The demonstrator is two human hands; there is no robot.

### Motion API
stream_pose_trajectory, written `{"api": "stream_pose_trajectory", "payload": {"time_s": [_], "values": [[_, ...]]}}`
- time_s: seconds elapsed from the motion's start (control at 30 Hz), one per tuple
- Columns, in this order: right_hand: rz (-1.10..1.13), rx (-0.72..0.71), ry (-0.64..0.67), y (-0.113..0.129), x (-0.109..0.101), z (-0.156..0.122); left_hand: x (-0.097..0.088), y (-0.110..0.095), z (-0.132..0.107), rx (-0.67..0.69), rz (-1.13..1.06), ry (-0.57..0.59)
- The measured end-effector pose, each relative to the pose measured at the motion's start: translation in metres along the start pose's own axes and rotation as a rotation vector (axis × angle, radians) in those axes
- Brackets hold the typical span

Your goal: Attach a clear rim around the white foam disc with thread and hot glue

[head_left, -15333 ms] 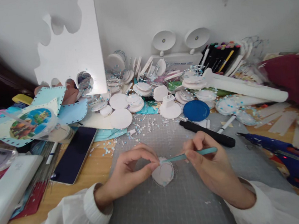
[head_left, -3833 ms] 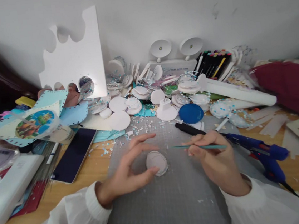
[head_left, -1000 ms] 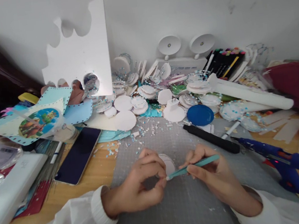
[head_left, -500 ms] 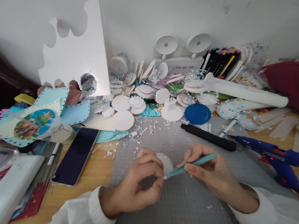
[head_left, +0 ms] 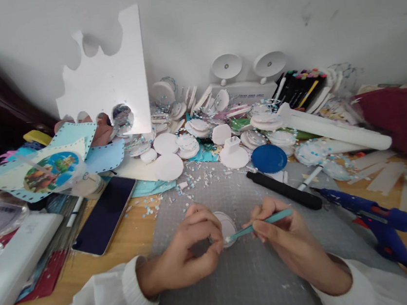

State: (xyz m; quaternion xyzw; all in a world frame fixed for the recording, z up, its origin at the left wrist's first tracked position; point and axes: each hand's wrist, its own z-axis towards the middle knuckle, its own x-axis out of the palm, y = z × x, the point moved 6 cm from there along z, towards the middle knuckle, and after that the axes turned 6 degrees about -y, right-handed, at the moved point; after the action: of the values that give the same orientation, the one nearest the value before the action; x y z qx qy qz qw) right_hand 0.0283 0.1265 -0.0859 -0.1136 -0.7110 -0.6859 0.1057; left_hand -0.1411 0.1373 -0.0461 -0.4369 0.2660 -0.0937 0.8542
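My right hand [head_left: 280, 232] grips teal tweezers [head_left: 275, 217], thumb on one side and fingers on the other. Their tips point left and hold or touch a tiny white piece [head_left: 228, 239] over the lower part of a round white disc [head_left: 226, 222]. The disc lies on the grey cutting mat [head_left: 254, 274], its left edge hidden by my left hand [head_left: 194, 244]. That hand is curled, thumb and forefinger pinched just left of the tweezer tips; anything between them is too small to make out.
Small white and blue bits [head_left: 192, 185] litter the mat behind my hands. A black pen-like tool [head_left: 284, 189] and a blue glue gun [head_left: 367, 207] lie to the right. On the left is a phone [head_left: 104, 215]. White discs [head_left: 168, 167] and a blue lid [head_left: 269, 158] stand behind.
The tweezer tips have come slightly away from my left fingertips and now sit over the disc's lower part. My left hand keeps its pinch. The view has tilted up a little.
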Motion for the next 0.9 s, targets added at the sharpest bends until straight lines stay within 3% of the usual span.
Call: {"api": "stream_pose_trajectory", "payload": {"time_s": [0.17, 0.3, 0.37, 0.43, 0.53, 0.63, 0.7, 0.77, 0.83, 0.9], "values": [[-0.030, -0.235, -0.163, 0.019, -0.015, 0.005, -0.004, 0.006, 0.000, -0.051, -0.004, -0.033], [-0.364, -0.635, -0.276, 0.055, -0.013, -0.010, -0.011, 0.011, -0.002, -0.112, -0.056, -0.109], [-0.643, -0.936, -0.171, 0.074, 0.011, -0.028, -0.013, 0.013, -0.002, -0.156, -0.123, -0.131], [-0.928, -1.192, 0.027, 0.080, 0.043, -0.047, -0.013, 0.014, -0.003, -0.199, -0.235, -0.126], [-1.182, -1.399, 0.234, 0.069, 0.077, -0.062, -0.010, 0.017, -0.006, -0.291, -0.431, -0.092], [-1.202, -1.558, 0.266, 0.052, 0.098, -0.067, -0.005, 0.023, -0.011, -0.433, -0.524, -0.044], [-1.168, -1.582, 0.231, 0.044, 0.106, -0.065, -0.004, 0.027, -0.014, -0.503, -0.520, -0.032], [-1.167, -1.473, 0.205, 0.040, 0.106, -0.059, -0.004, 0.029, -0.015, -0.528, -0.482, -0.048], [-1.200, -1.339, 0.183, 0.044, 0.094, -0.056, -0.005, 0.033, -0.016, -0.548, -0.436, -0.088], [-1.273, -1.287, 0.098, 0.057, 0.067, -0.061, -0.008, 0.038, -0.016, -0.572, -0.399, -0.153]]}}
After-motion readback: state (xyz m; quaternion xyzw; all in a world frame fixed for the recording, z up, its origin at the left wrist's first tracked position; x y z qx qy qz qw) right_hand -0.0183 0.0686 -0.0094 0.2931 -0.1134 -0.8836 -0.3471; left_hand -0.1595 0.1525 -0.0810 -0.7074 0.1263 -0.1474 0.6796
